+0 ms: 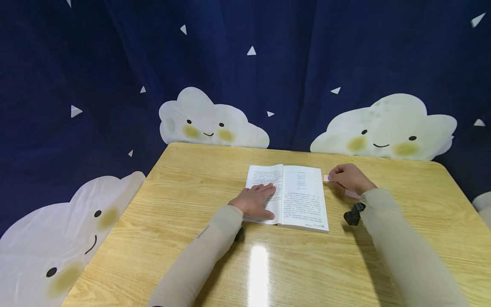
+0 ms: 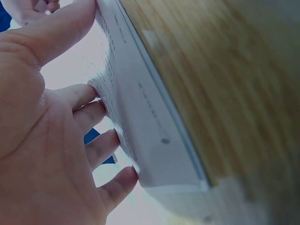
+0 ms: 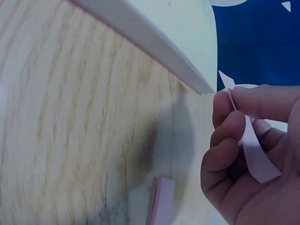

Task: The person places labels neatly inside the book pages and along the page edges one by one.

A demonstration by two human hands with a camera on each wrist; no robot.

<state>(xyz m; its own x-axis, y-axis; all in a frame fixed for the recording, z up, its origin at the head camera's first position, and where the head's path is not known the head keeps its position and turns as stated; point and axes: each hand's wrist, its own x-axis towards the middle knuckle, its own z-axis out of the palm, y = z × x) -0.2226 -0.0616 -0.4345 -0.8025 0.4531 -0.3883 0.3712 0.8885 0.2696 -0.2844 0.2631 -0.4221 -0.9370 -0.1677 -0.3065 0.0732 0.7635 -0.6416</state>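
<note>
An open book (image 1: 303,200) lies on the wooden table, printed pages facing up. My left hand (image 1: 256,201) rests flat on its left page, fingers spread; in the left wrist view the fingertips touch the printed page (image 2: 150,117). Just beyond the book's right edge, my right hand (image 1: 350,177) pinches a pale pink paper strip (image 3: 255,154) between thumb and fingers. The strip curves back toward the palm, and its tip (image 1: 326,178) points at the book. A pad of pink sticky notes (image 1: 352,194) lies on the table below the right hand, partly covered by it.
The wooden table (image 1: 184,192) reaches back to a dark blue curtain (image 1: 215,51) with smiling white clouds. A small black device (image 1: 353,214) sits at the right wrist. Light glares off the table's front (image 1: 258,277).
</note>
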